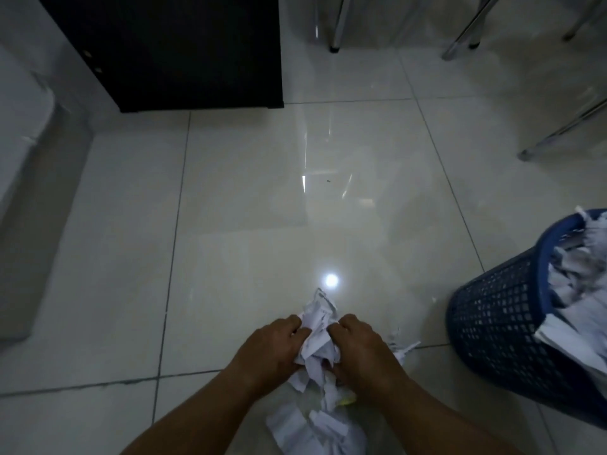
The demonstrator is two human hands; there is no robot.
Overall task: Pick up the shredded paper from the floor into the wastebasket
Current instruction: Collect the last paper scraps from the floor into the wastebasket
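A bunch of white shredded paper [317,336] is squeezed between my two hands low in the middle of the view. My left hand [272,349] grips it from the left and my right hand [361,349] grips it from the right, fingers curled into the strips. More shredded paper [312,428] lies on the tiled floor below my hands, and a few strips [404,348] stick out to the right. The blue mesh wastebasket [499,326] stands at the right, filled near its rim with shredded paper [581,277].
A black cabinet [184,50] stands at the back left. Chrome chair legs [466,31] and another metal leg [565,129] are at the back right. A grey step or ledge [36,208] runs along the left side. A light reflection [331,280] glares on the glossy floor.
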